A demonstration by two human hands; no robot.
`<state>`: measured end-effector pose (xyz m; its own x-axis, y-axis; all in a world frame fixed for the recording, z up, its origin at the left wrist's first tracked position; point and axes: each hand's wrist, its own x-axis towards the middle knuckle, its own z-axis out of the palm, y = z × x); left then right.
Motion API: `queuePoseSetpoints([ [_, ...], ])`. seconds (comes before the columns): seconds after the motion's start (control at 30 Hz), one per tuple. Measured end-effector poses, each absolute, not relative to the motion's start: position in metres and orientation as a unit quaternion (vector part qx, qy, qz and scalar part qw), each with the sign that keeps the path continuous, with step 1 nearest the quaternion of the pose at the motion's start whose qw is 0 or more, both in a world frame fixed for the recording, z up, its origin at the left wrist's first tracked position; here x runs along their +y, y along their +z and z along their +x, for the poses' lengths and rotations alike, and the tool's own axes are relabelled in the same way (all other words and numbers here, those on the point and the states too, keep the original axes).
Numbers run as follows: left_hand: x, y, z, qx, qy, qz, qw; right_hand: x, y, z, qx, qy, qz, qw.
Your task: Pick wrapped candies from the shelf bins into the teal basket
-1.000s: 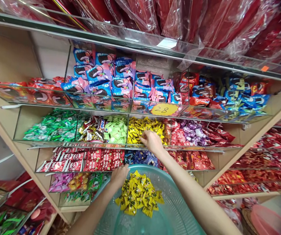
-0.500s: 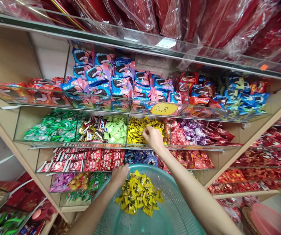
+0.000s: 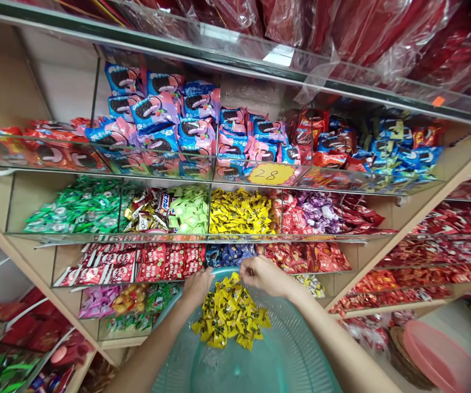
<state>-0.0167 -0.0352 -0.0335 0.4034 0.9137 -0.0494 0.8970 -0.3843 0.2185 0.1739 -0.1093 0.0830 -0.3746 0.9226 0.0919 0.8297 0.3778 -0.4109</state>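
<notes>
My left hand (image 3: 198, 286) is closed over the far left rim of a green perforated plastic basket (image 3: 296, 338). Yellow-wrapped candies (image 3: 231, 314) lie heaped in the basket's far half. Above the far rim, just right of that heap, my right hand (image 3: 265, 275) is closed with its fingers curled together; anything inside it is hidden. Beyond the hands, one shelf compartment holds more yellow-wrapped candies (image 3: 241, 212) of the same look.
Green candies (image 3: 82, 210) and purple candies (image 3: 321, 212) share the middle shelf. Blue-and-pink cookie packs (image 3: 157, 114) fill the shelf above, with a yellow "28" tag (image 3: 270, 173). Glass ledges (image 3: 178, 238) front the shelves. A pink basin (image 3: 440, 355) stands at lower right.
My right hand has drawn back and down from the yellow candy compartment to the basket's far rim. My left hand keeps its hold on the rim. The view has shifted slightly.
</notes>
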Motion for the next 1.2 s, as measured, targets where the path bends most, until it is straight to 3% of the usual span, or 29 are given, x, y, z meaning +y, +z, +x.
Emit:
queuePoseSetpoints([
  [0.23,-0.036,-0.032,-0.018,0.543,0.045,0.83,0.121,-0.107,0.046,0.192,-0.727,0.152,-0.668,-0.037],
  [0.43,-0.033,-0.038,-0.019,0.54,0.049,0.833,0.114,-0.111,0.043,0.193,-0.684,0.159,-0.705,-0.102],
  [0.77,-0.031,-0.04,-0.019,0.538,0.052,0.834,0.114,-0.105,0.026,0.196,-0.673,0.142,-0.717,-0.118],
  [1.2,-0.034,-0.035,-0.019,0.536,0.047,0.836,0.106,-0.106,0.014,0.195,-0.687,0.117,-0.717,0.011],
])
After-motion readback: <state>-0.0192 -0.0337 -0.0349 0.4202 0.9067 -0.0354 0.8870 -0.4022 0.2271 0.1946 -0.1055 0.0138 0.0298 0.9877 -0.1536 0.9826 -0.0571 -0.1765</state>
